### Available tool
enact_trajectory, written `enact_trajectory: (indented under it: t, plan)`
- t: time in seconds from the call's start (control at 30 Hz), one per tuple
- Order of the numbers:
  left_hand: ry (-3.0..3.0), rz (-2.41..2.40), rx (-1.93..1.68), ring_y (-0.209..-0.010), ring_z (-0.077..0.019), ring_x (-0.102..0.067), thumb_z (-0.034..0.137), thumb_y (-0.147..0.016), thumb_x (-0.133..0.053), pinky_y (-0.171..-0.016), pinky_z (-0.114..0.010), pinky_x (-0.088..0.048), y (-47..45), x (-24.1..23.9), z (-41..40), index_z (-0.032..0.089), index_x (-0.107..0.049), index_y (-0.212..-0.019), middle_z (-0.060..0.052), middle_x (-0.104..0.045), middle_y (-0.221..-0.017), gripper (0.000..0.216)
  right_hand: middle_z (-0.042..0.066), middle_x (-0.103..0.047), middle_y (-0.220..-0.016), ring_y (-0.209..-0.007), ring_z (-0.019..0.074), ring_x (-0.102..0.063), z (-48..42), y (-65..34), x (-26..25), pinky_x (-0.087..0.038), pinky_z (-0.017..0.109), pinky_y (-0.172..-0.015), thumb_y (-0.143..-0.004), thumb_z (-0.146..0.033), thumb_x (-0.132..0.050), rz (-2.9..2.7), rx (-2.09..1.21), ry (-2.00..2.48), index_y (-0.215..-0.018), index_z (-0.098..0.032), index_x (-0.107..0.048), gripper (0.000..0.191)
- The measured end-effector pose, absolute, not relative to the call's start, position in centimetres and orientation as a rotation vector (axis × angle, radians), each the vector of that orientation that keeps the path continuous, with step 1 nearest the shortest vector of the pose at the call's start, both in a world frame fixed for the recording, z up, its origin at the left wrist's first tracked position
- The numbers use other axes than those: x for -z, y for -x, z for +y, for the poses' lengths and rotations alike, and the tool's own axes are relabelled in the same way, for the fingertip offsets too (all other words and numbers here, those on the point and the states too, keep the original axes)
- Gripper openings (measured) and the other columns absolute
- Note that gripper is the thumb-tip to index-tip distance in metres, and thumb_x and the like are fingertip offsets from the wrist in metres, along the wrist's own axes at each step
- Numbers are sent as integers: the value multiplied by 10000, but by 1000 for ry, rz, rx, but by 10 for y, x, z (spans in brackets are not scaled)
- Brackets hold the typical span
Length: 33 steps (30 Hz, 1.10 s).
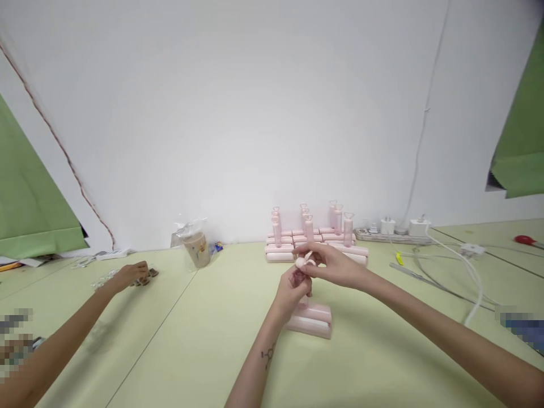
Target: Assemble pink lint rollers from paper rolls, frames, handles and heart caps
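Observation:
My left hand [291, 292] is closed around a small translucent pink bottle [303, 302], held upright. At the bottle's top, my right hand [325, 263] pinches a pale pink cap [301, 262] with a loop. Fingers cover much of the bottle, and I cannot tell whether the cap is seated on it. Just below and behind my left hand, a pair of pink cylinder-like pieces [312, 322] lies on the table. Beyond my hands stand several similar pink bottles [348, 231] with looped tops, among rows of pink cylinder-like pieces [279, 257].
At left, another person's hand [131, 275] touches small brown items [148, 277]. A bagged drink cup [198, 249] stands near the wall. To the right are a power strip [391, 235] with chargers, white cables [478, 277], a craft knife [406, 271] and a red-handled tool [525, 240].

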State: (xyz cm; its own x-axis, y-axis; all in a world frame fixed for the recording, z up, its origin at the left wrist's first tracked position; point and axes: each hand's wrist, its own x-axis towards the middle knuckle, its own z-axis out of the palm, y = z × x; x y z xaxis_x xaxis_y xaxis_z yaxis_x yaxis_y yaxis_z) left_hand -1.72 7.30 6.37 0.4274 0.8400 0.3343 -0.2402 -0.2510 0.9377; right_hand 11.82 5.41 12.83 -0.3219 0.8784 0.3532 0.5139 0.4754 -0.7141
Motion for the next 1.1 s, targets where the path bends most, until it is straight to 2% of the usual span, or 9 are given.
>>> enact_trajectory:
  t: [0.1, 0.2, 0.4, 0.5, 0.63, 0.73, 0.83, 0.97, 1.1]
  plan:
    - [-1474, 536, -1134, -495, -85, -411, 323, -644, -568, -513, -222, -375, 19, -63, 71, 165, -479, -703, 52, -422, -539, 190, 32, -565, -752, -675, 163, -511, 54, -118, -129, -436, 284, -614, -759, -334, -552, -2012, -612, 1142, -853, -179, -622, 194]
    - [-1457, 530, -1131, -493, -90, -416, 343, -664, -574, -518, -231, -390, 18, -59, 72, 162, -484, -720, 52, -432, -540, 210, 23, -538, -759, -643, 142, -529, 53, -116, -128, -450, 270, -608, -793, -331, -526, -2069, -672, 1074, -711, -179, -612, 194]
    - [-1381, 518, -1128, -478, -95, -445, 367, -660, -606, -562, -255, -405, 15, -53, 75, 159, -478, -652, 48, -450, -510, 245, 5, -453, -789, -493, 107, -549, 58, -108, -114, -465, 230, -395, -822, -413, -495, -1999, -819, 996, -766, -180, -538, 244]
    - [-1317, 472, -1117, -495, -101, -452, 390, -607, -649, -559, -249, -392, 19, -55, 74, 156, -489, -645, 44, -449, -512, 287, 9, -454, -806, -523, 107, -547, 57, -106, -108, -485, 226, -407, -806, -418, -524, -1950, -834, 971, -752, -182, -537, 243]
    - [-1250, 389, -1024, -514, -123, -469, 575, -560, -613, -550, -263, -400, 26, -61, 76, 145, -523, -675, 16, -472, -516, 454, 14, -473, -827, -544, 110, -547, 52, -101, -102, -499, 233, -431, -821, -403, -502, -1878, -837, 952, -765, -185, -535, 228]
    - [-1240, 391, -949, -433, -131, -480, 735, -544, -520, -474, -267, -393, 26, -62, 81, 141, -536, -716, 10, -484, -489, 619, -3, -494, -690, -465, 110, -520, 49, -96, -96, -455, 227, -374, -850, -400, -444, -1837, -830, 972, -732, -182, -538, 264]
    - [-1215, 465, -968, -311, -80, -368, 805, -485, -490, -361, -211, -294, 18, -56, 81, 158, -477, -622, 47, -408, -388, 662, 6, -539, -674, -517, 131, -543, 48, -90, -91, -464, 239, -441, -849, -376, -441, -1767, -768, 1012, -786, -177, -559, 240]
    - [-1100, 617, -1063, -282, -31, -149, 773, -588, -429, -297, -169, -117, 4, -49, 76, 204, -338, -564, 112, -215, -340, 577, 21, -594, -682, -618, 167, -579, 48, -86, -91, -493, 278, -580, -815, -329, -482, -1740, -750, 1034, -810, -156, -599, 208]
    - [-1061, 693, -1110, -282, -31, -119, 773, -580, -419, -293, -172, -103, -2, -50, 71, 218, -259, -531, 118, -154, -333, 580, 25, -597, -646, -574, 170, -570, 49, -84, -93, -476, 265, -506, -803, -311, -488, -1756, -758, 1054, -777, -144, -607, 206]
